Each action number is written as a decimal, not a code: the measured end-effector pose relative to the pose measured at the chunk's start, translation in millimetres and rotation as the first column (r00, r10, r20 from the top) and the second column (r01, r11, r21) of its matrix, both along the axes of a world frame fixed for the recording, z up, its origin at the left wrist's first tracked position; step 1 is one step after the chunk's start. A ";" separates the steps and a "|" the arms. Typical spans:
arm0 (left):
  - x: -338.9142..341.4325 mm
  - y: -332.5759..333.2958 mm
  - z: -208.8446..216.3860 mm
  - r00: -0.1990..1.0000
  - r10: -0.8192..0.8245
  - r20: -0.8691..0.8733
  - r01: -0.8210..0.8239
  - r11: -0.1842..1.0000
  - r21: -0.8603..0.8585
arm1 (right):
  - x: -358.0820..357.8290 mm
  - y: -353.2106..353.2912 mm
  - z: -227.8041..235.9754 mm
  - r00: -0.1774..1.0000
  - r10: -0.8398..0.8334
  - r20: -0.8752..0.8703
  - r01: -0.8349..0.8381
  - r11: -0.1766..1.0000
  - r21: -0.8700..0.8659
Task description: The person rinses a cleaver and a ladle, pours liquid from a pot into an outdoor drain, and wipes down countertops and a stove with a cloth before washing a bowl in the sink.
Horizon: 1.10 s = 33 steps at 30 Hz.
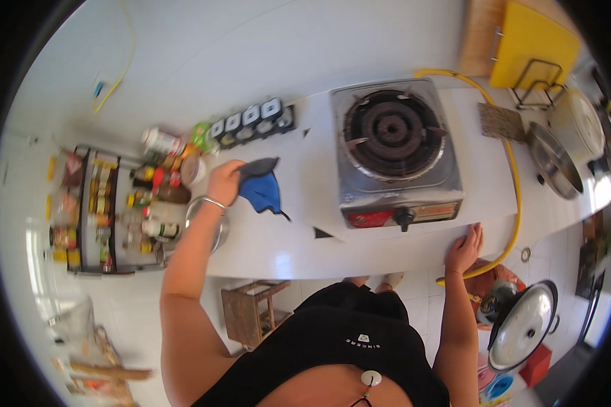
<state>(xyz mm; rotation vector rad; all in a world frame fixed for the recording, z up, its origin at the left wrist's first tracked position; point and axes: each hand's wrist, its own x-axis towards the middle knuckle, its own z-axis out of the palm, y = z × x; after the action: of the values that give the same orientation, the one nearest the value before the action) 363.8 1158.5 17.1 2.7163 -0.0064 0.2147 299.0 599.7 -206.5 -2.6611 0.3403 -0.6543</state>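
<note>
My left hand [224, 180] is closed on a blue and grey cloth [261, 192], whose loose end hangs over the white counter [265, 251]. The cloth is to the left of a gas stove [400, 183] and apart from it. Behind my left wrist is a round metal bowl [220, 234], partly hidden by the arm. My right hand [464, 249] rests at the counter's front edge, just below the stove's right corner. Its fingers are stretched out and it holds nothing.
A seasoning rack [251, 125] stands against the wall, with several bottles [163, 193] at the left. A yellow hose [516, 197] curves around the stove's right side. Farther right are a metal pan [553, 163] and a yellow cutting board [533, 47]. Below the counter stands a wooden stool [244, 315].
</note>
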 end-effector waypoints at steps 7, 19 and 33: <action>-169.3 -47.2 -88.6 0.928 0.122 -0.352 0.044 0.902 0.430 | -5.6 -3.5 -6.0 0.998 0.069 0.006 -0.069 0.998 -0.007; -276.5 104.1 -163.4 0.421 0.566 -0.709 -0.381 -0.599 -0.704 | -86.6 88.2 25.2 0.731 0.645 0.223 -0.670 0.618 0.411; -259.7 202.1 -212.8 0.624 0.474 -0.621 -0.355 -0.536 -0.766 | -85.0 435.9 38.8 0.166 0.948 -0.271 -0.961 0.217 0.169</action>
<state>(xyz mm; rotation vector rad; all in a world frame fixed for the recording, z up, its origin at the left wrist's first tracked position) 104.1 1360.6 -195.7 0.6589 1.0062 0.3556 213.9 1035.6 -167.7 -2.2848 -1.2900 0.2447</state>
